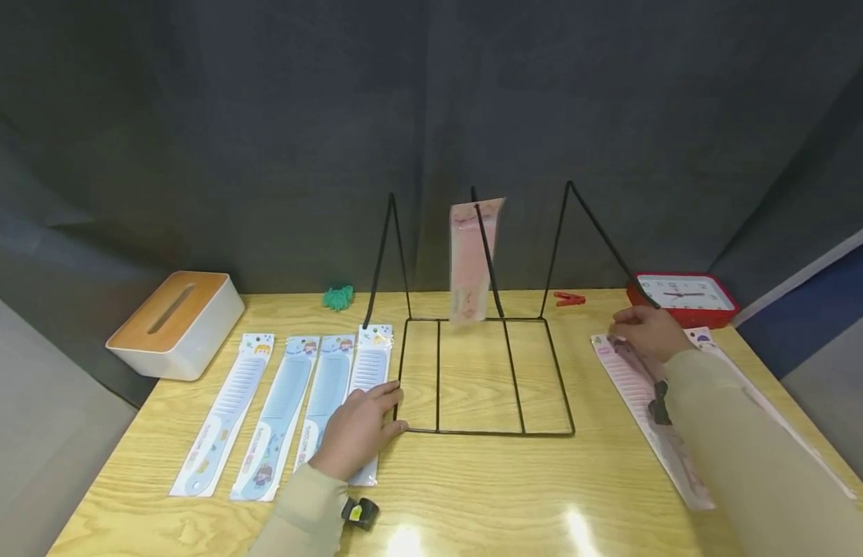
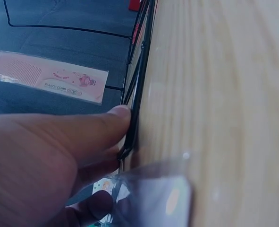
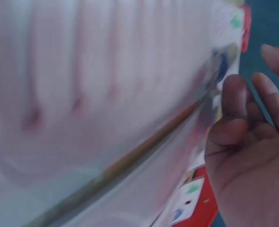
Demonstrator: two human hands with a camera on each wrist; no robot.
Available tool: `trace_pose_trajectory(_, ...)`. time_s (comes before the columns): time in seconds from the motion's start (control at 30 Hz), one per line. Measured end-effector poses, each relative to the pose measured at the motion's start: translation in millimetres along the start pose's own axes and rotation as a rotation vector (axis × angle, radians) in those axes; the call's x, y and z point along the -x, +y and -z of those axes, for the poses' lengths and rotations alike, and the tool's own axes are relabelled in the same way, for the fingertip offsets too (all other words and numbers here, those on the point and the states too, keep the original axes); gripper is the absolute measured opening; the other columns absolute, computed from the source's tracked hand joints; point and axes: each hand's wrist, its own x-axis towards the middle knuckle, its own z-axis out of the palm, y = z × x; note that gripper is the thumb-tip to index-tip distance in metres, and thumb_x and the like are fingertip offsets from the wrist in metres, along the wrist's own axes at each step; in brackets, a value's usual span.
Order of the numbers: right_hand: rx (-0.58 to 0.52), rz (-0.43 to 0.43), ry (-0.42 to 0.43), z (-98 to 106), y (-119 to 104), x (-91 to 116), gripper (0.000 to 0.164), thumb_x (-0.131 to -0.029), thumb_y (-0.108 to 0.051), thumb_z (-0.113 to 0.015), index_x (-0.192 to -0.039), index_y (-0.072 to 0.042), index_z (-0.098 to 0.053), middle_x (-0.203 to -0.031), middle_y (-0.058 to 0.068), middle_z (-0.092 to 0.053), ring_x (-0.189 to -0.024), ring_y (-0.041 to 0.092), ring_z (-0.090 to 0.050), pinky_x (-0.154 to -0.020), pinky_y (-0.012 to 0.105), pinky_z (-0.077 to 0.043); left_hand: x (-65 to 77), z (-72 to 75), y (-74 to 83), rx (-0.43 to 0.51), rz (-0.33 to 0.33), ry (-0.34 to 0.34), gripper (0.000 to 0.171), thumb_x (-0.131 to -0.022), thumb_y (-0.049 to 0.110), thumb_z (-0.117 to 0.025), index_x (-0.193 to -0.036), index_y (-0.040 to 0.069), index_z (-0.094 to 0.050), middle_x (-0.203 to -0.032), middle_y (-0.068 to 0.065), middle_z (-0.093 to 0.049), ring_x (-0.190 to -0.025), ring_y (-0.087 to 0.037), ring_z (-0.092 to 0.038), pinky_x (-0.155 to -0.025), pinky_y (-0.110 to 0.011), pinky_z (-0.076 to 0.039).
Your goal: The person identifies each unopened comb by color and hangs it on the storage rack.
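Rack: black wire rack is standing mid-table, its base lying flat and its three prongs rising from the back; table is showing bare wood along its near edge.
Left hand: left hand is pinching the rack's base wire near its front-left corner, thumb on one side, fingers on the other.
Right hand: right hand is pinching the top end of a pink pack toward the table's right edge. The right prong's tip is overlapping this hand in the head view; contact, cannot tell.
Pink packs: one hung pack, a comb in clear film, is hanging from the middle prong; a second loose pack is lying farther right, partly hidden by the sleeve.
Blue packs: four blue packs are lying in a row between the table's left edge and the rack, the rightmost two partly covered by the left hand.
Far edge: green bundle is sitting left of the rack, red clip right of it.
Far corners: tissue box is occupying the left, red clock the right.
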Motion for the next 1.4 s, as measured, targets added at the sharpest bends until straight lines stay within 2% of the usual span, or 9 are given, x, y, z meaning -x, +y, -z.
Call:
trace_pose_trajectory(0.2, 0.046, -0.015, 0.043, -3.1, 15.8, -3.3, 0.049, -0.094, -0.029, -0.069, -0.13, 0.002, -0.058, -0.123, 0.024, -0.061, -0.108, 0.038, -0.054, -0.095, 0.058, -0.045, 1.9, 2.0, 1.1, -0.034, -0.03, 0.012, 0.051, -0.089, 0.037, -0.076, -0.132, 0.011, -0.066, -0.144, -0.007, -0.056, -0.115, -0.034, -0.061, -0.09, -0.047, -0.055)
trace_pose_trajectory(0.4, 0.065, -0.061, 0.06, -4.4, 14.8, -4.7, 0.035, -0.094, -0.024, -0.069, -0.122, -0.003, -0.064, -0.12, 0.021, -0.063, -0.103, 0.036, -0.053, -0.087, 0.053, -0.048, 0.5, 1.7, 1.2, -0.027, -0.024, -0.001, 0.052, -0.09, 0.038, -0.075, -0.134, 0.01, -0.065, -0.146, -0.008, -0.055, -0.119, -0.035, -0.059, -0.094, -0.048, -0.053)
trace_pose_trajectory(0.53, 0.016, -0.03, 0.03, 0.3, 4.5, 4.9, 0.037, -0.096, -0.03, -0.069, -0.122, -0.005, -0.064, -0.122, 0.02, -0.062, -0.103, 0.034, -0.053, -0.083, 0.044, -0.049, 0.0, 0.2, 0.4, -0.014, -0.014, -0.011, 0.052, -0.091, 0.038, -0.074, -0.134, 0.01, -0.064, -0.147, -0.007, -0.054, -0.121, -0.035, -0.058, -0.096, -0.049, -0.052)
trace_pose_trajectory(0.8, -0.185, 0.146, 0.002, -0.9, -53.7, 48.4, 0.042, -0.101, -0.045, -0.059, -0.122, -0.01, -0.058, -0.122, 0.012, -0.058, -0.106, 0.027, -0.05, -0.085, 0.036, -0.048, 0.6, 3.1, -1.2, 0.003, -0.005, -0.022, 0.053, -0.092, 0.038, -0.072, -0.137, 0.011, -0.063, -0.149, -0.006, -0.053, -0.126, -0.036, -0.056, -0.102, -0.052, -0.048)
trace_pose_trajectory(0.93, -0.278, 0.235, 0.015, -0.8, -89.1, 79.6, 0.037, -0.1, -0.041, -0.062, -0.118, -0.008, -0.061, -0.114, 0.011, -0.061, -0.099, 0.023, -0.052, -0.08, 0.029, -0.051, 0.9, 1.7, -1.0, 0.017, 0.005, -0.037, 0.053, -0.093, 0.038, -0.072, -0.138, 0.012, -0.062, -0.15, -0.005, -0.051, -0.13, -0.036, -0.053, -0.106, -0.053, -0.044)
trace_pose_trajectory(1.03, -0.325, 0.344, 0.087, -7.9, -113.7, 104.3, 0.029, -0.099, -0.031, -0.066, -0.114, -0.006, -0.064, -0.11, 0.009, -0.065, -0.093, 0.021, -0.056, -0.076, 0.023, -0.053, 0.7, 0.8, -1.6, 0.013, 0.003, -0.031, 0.053, -0.092, 0.038, -0.072, -0.137, 0.011, -0.062, -0.15, -0.004, -0.052, -0.127, -0.035, -0.055, -0.102, -0.052, -0.048)
trace_pose_trajectory(1.2, -0.393, 0.48, 0.244, -23.7, -152.2, 144.4, 0.023, -0.096, -0.029, -0.071, -0.106, -0.008, -0.069, -0.098, 0.004, -0.071, -0.081, 0.017, -0.061, -0.069, 0.021, -0.053, 0.8, 1.4, -1.6, 0.007, -0.014, -0.004, 0.052, -0.091, 0.038, -0.074, -0.135, 0.011, -0.064, -0.147, -0.004, -0.054, -0.119, -0.035, -0.059, -0.092, -0.049, -0.054)
trace_pose_trajectory(1.33, -0.519, 0.591, 0.311, -34.5, -178.5, 174.4, 0.012, -0.093, -0.013, -0.074, -0.1, -0.004, -0.072, -0.089, -0.001, -0.071, -0.072, 0.014, -0.06, -0.064, 0.022, -0.054, 1.6, 2.1, -1.0, 0.014, -0.015, -0.003, 0.053, -0.091, 0.039, -0.074, -0.135, 0.011, -0.065, -0.147, -0.004, -0.055, -0.12, -0.036, -0.059, -0.092, -0.049, -0.054)
trace_pose_trajectory(1.4, -0.631, 0.678, 0.318, -38.0, -190.0, 185.6, 0.009, -0.089, 0.001, -0.074, -0.098, 0.002, -0.072, -0.088, 0.001, -0.072, -0.069, 0.014, -0.061, -0.063, 0.022, -0.055, 1.8, 2.6, -0.8, 0.017, -0.01, -0.005, 0.053, -0.091, 0.039, -0.074, -0.135, 0.011, -0.065, -0.147, -0.003, -0.054, -0.121, -0.036, -0.058, -0.092, -0.05, -0.053)
